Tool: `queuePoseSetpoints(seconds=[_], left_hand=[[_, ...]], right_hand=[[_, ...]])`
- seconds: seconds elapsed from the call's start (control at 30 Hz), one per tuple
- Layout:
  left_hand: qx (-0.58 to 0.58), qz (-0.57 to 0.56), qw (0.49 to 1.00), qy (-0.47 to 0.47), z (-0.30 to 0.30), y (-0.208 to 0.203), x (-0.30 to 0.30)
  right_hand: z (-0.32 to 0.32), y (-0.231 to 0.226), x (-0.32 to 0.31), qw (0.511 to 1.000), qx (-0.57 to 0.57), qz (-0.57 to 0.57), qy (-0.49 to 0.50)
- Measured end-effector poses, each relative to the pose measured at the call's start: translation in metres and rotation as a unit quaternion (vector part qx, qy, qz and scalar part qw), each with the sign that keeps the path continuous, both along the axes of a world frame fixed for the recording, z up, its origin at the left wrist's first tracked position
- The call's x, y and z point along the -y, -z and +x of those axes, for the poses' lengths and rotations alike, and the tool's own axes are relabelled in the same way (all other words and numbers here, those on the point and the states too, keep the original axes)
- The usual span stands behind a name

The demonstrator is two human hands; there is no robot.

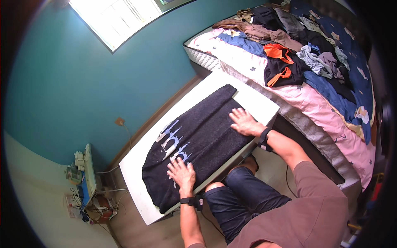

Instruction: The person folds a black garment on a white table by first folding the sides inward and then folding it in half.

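Note:
A black knit garment, which looks like a sweater, lies spread lengthwise on a white table. A jagged white and pale-blue pattern runs across its left half. Its narrow end reaches toward the table's far right, and small creases cross the cloth. My left hand lies flat over the lower end of the pattern, with fingers spread. Near the garment's right edge, my right hand rests palm down, its fingers also apart. Neither hand grips the cloth. A black band circles each wrist.
Behind the table's right side stands a bed heaped with clothes. At left, a small stand carries assorted items beside loose cables. A teal wall with a socket borders the far side. My knees are close to the table's near edge.

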State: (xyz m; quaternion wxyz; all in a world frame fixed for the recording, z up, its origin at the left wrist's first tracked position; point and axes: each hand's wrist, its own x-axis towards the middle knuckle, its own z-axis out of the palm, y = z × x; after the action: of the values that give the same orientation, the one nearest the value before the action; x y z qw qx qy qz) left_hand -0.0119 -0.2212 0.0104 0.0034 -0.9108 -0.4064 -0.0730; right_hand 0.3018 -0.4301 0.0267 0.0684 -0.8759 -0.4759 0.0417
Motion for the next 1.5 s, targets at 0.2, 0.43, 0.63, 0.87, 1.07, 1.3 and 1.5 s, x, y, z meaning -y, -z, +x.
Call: queuePoseSetpoints(seconds=[0.2, 0.43, 0.63, 0.87, 1.07, 1.3, 1.5], left_hand=[[0.020, 0.077, 0.982, 0.173, 0.062, 0.026, 0.051], [0.009, -0.006, 0.992, 0.123, 0.016, 0.010, 0.026], [0.029, -0.063, 0.998, -0.005, -0.066, 0.005, -0.024], [0.009, -0.048, 0.997, -0.053, -0.099, 0.007, -0.046], [0.041, -0.052, 0.996, -0.064, -0.106, 0.016, -0.043], [0.059, -0.043, 0.995, -0.062, -0.098, 0.018, -0.039], [0.038, -0.070, 0.994, -0.072, -0.091, 0.009, -0.039]], right_hand=[[-0.105, 0.008, -0.073, 0.968, -0.024, 0.104, -0.229], [-0.066, 0.017, -0.037, 0.967, 0.015, 0.100, -0.232], [0.004, 0.012, 0.007, 0.995, 0.018, 0.047, -0.091], [-0.001, 0.015, 0.006, 0.996, 0.003, 0.069, -0.052], [-0.001, 0.027, 0.006, 0.995, -0.005, 0.088, -0.050], [0.005, 0.025, 0.012, 0.990, 0.014, 0.131, -0.055], [0.007, 0.022, 0.010, 0.989, 0.024, 0.140, -0.049]])
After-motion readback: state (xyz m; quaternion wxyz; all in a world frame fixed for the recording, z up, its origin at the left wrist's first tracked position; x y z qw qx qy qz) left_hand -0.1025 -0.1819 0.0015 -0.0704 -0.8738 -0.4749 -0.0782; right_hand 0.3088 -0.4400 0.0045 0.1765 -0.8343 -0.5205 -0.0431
